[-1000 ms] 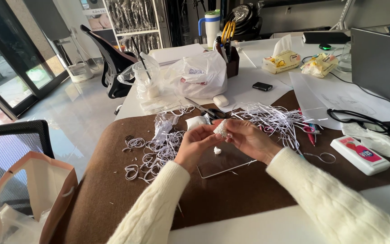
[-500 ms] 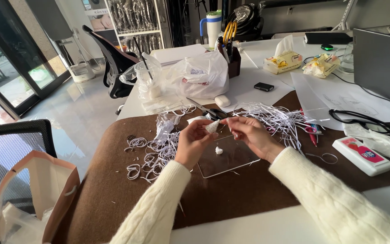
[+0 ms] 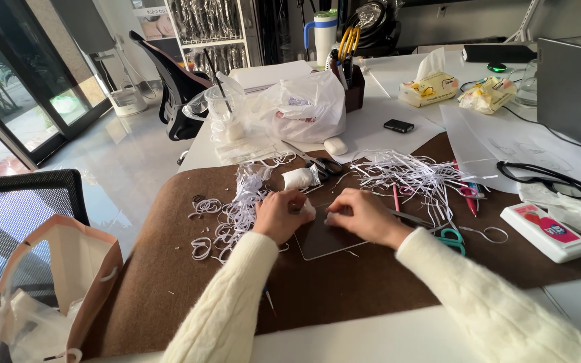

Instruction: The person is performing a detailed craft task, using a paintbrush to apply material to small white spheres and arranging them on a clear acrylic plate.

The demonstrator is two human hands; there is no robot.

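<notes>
A small white lump [image 3: 307, 210] sits at the left edge of the clear sheet [image 3: 331, 238], pinched in the curled fingers of the left hand [image 3: 278, 215], which rests knuckles-up on the brown mat [image 3: 169, 269]. Only a corner of the lump shows past the fingertips. The right hand [image 3: 361, 214] lies on the sheet just beside it, fingers bent down and together over the sheet's top edge; something white shows at its fingertips, but whether it grips anything cannot be told. The two hands are near each other, not touching.

Left of the sheet, one heap of curled white paper strips [image 3: 226, 218] spreads over the mat. Behind the sheet lies a white roll [image 3: 298, 178], and just beyond that one pair of black-handled scissors [image 3: 321, 163]. Right of the sheet, a second heap of straight paper shreds [image 3: 408, 176] covers the mat, with a pink pen [image 3: 395, 197] poking out of it. A second pair of scissors with teal handles [image 3: 450, 236] lies close by the right wrist, and a third, pink-handled pair [image 3: 469, 193] lies farther right. Beyond these is one white flat box [image 3: 546, 230] and one pair of black glasses [image 3: 539, 178].

Farther behind the sheet stand one white plastic bag [image 3: 307, 107], one tissue box [image 3: 428, 87] and a holder [image 3: 351, 91] with yellow-handled scissors. At the mat's near left corner stands one paper bag [image 3: 68, 269].
</notes>
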